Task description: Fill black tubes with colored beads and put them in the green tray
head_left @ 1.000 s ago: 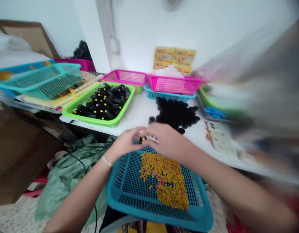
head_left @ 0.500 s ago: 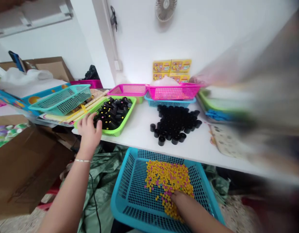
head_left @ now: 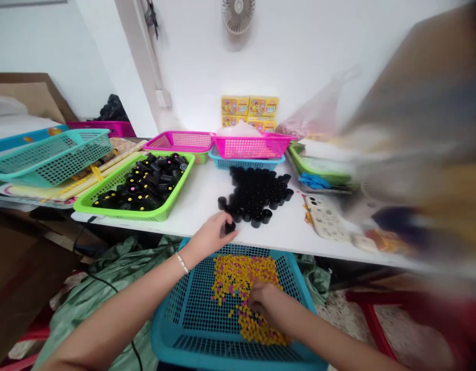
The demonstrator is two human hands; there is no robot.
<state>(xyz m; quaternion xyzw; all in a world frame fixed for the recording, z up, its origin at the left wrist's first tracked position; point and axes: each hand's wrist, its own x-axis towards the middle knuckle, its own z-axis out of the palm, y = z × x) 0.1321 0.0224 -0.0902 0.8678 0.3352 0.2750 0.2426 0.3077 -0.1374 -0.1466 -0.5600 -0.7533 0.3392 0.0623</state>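
Observation:
My left hand (head_left: 211,236) is at the front edge of the white table, its thumb and fingers closed around a small black plastic cylinder (head_left: 230,227). Just behind it stands a cluster of similar black cylinders (head_left: 257,188). Down in the blue mesh basket (head_left: 171,330), my right hand (head_left: 267,301) reaches into a layer of small yellow and pink pieces (head_left: 238,273). Its fingers are bent together with the tips turned down among the pieces; what they hold is hidden. To the left, a green basket (head_left: 164,211) contains black cylinders with yellow or pink dots on their ends.
Pink baskets (head_left: 253,147) stand along the back of the table near yellow boxes (head_left: 263,105). A teal basket (head_left: 48,159) lies at left. A phone (head_left: 326,219) rests at right, near a blurred person (head_left: 435,206). A red stool (head_left: 377,319) is below.
My left hand has moved right from the green basket to the black cylinders and closed on one. My right hand has risen slightly among the yellow pieces. The view has shifted right.

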